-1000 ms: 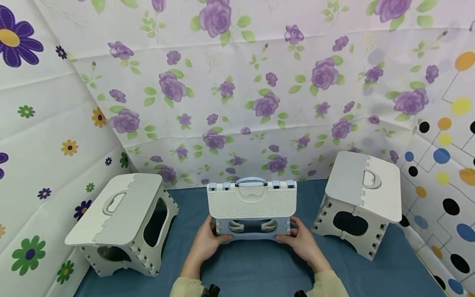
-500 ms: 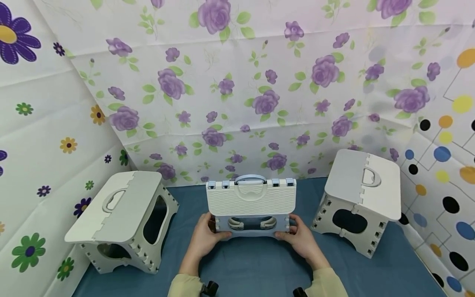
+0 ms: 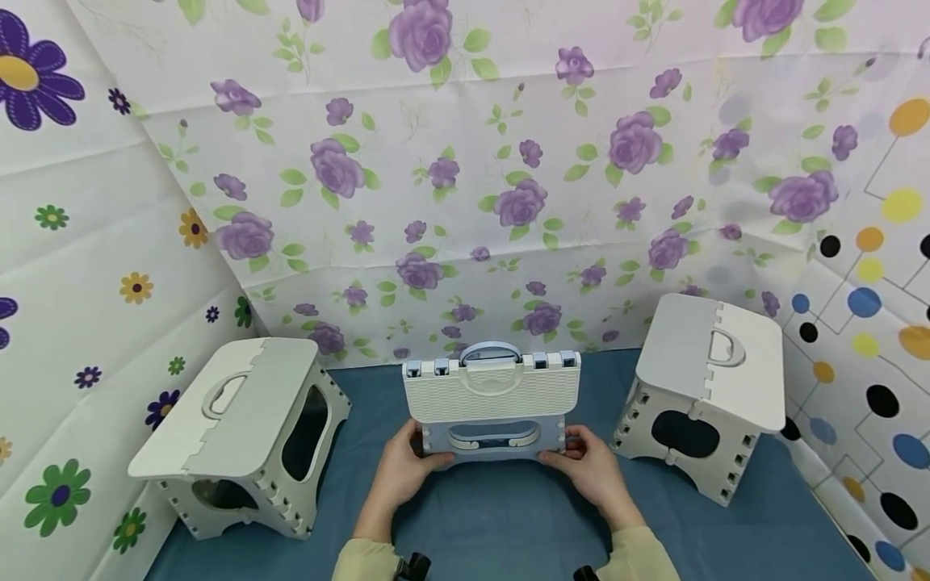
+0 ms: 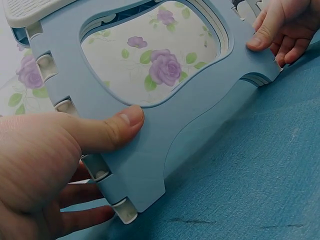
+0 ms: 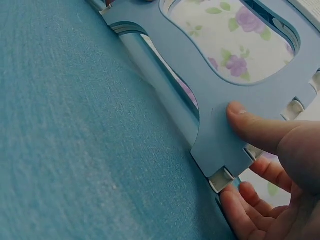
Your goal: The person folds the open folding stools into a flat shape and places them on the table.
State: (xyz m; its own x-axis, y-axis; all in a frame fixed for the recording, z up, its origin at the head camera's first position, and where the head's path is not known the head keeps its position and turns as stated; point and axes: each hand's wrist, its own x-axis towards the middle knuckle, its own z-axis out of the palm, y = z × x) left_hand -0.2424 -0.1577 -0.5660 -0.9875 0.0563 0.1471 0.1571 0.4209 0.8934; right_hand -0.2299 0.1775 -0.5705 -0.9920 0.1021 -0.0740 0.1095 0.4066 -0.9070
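Observation:
A blue and white folding stool (image 3: pixel 490 395) stands in the middle of the table in the head view, its white textured seat half facing me and a blue handle on top. My left hand (image 3: pixel 400 472) holds the left end of its blue leg panel (image 4: pixel 185 100), thumb pressed on the front and fingers behind the hinged edge. At the other end my right hand (image 3: pixel 592 474) grips the panel the same way, thumb in front. Through the panel's oval opening, the flowered backdrop shows in both wrist views. The panel's lower corners are right at the blue cloth.
A grey-white folding stool (image 3: pixel 254 420) stands unfolded on the left, another unfolded stool (image 3: pixel 697 379) on the right. A blue cloth (image 3: pixel 501 524) covers the table. Flowered sheets (image 3: pixel 465 202) hang behind, with patterned sheets at both sides.
The pale curved pieces seen through the panel's opening have come closer together. The white seat looks slightly shorter and more tilted. Both hands keep their hold, almost in place.

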